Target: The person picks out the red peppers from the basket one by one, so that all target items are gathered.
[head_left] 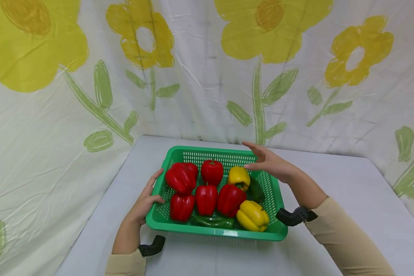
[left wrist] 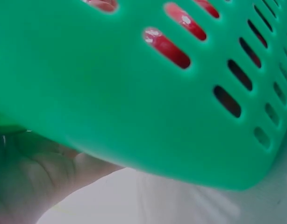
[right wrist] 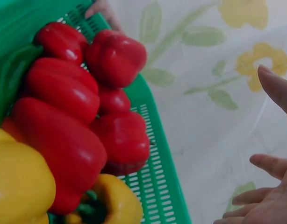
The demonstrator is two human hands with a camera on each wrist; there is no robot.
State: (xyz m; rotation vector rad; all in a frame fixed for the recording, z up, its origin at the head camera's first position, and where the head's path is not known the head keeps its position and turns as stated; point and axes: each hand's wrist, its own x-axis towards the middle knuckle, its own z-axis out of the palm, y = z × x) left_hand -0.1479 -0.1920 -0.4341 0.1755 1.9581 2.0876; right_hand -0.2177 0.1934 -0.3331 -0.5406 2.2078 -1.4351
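A green plastic basket with slotted walls holds several red bell peppers, two yellow bell peppers, a long green pepper at the front and a dark green vegetable on the right. My left hand grips the basket's left rim, thumb over the edge. In the left wrist view the basket's outer wall covers most of that hand. Over the back right corner is my right hand, fingers spread and holding nothing. A yellow pepper lies nearest to it.
The basket is over a table with a pale cover. Behind the table hangs a white cloth printed with yellow flowers. Black devices are strapped to the left wrist and the right wrist.
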